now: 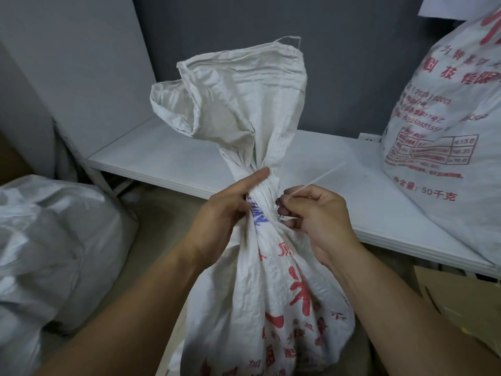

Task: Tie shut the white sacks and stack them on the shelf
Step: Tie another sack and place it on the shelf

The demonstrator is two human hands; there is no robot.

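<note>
The white woven sack (271,294) stands just in front of the shelf (168,156), with its gathered neck upright. The left hand (225,213) grips this neck with curled fingers. The right hand (317,215) pinches a thin white tie strip (322,176) just beside it. The cloth looks soft and slippery and the body probably heavy, so I would hold the neck for tying and the body for lifting.

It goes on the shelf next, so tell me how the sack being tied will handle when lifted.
The sack is probably floppy: its cloth is creased and its loose top droops above the gripping left hand. The bulging body suggests weight, so it may sag when lifted. It would likely slump, not roll.
</note>
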